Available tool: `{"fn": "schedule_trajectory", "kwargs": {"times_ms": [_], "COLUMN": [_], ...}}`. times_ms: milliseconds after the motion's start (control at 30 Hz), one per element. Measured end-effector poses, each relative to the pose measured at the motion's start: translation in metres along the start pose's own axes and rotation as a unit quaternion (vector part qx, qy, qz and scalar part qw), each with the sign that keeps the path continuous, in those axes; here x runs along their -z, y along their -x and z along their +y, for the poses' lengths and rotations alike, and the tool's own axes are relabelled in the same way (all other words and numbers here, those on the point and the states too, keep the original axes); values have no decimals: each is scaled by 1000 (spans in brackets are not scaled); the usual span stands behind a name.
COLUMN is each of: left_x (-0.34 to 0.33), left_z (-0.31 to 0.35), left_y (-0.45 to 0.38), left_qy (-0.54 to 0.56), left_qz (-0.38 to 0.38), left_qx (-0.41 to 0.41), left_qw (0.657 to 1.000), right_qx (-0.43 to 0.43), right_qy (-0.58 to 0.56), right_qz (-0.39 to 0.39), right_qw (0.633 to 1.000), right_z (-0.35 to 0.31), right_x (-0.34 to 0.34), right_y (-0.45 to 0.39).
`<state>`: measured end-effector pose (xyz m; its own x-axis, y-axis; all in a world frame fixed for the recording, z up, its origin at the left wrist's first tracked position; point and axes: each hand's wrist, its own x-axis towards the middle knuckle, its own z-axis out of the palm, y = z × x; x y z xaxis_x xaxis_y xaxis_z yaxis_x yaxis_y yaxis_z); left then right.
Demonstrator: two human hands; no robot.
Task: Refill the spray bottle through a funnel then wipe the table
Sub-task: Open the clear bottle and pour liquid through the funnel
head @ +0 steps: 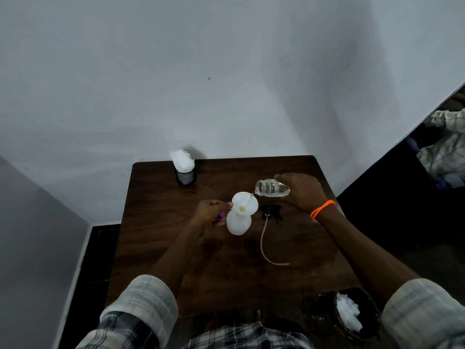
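Observation:
A white spray bottle [237, 222] stands without its head on the dark wooden table [176, 248]. In its neck sits a white funnel [245, 204]. My left hand [210, 212] grips the funnel's rim at the left; something purple [221, 217] shows under its fingers. A clear water bottle [270, 188] lies tilted in my right hand [302, 192], mouth toward the funnel. A thin stream of water falls from it into the funnel. The black spray head [270, 212] lies on the table just right of the bottle, its long tube [264, 245] curving toward me.
A black mesh cup holding white tissues [185, 168] stands at the table's far left corner, against the wall. A dark bin with crumpled white tissue [349, 313] sits at the near right. A person in a checked shirt [445, 147] is at the far right.

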<state>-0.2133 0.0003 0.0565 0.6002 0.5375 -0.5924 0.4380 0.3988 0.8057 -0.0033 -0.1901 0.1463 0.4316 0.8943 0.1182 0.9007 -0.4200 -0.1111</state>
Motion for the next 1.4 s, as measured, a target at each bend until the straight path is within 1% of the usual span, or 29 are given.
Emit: {"fn": "schedule_trajectory", "kwargs": {"times_ms": [167, 600, 1033, 1400], "left_x": [-1, 0, -1, 2], "left_z": [-1, -3, -2, -5], "left_y": [0, 0, 3, 0], "left_qy": [1, -11, -11, -1], "left_qz": [0, -5, 0, -11], "left_qx": [-2, -8, 3, -19], "left_qw": [1000, 1000, 1000, 1000], "right_qx": [0, -2, 1, 2], "right_qy": [-5, 23, 26, 21], "right_qz": [-5, -11, 9, 4], "right_qw": [1000, 1000, 1000, 1000], "right_z": [2, 3, 2, 0], "right_x": [2, 2, 5, 9], "right_y": [0, 0, -1, 2]}}
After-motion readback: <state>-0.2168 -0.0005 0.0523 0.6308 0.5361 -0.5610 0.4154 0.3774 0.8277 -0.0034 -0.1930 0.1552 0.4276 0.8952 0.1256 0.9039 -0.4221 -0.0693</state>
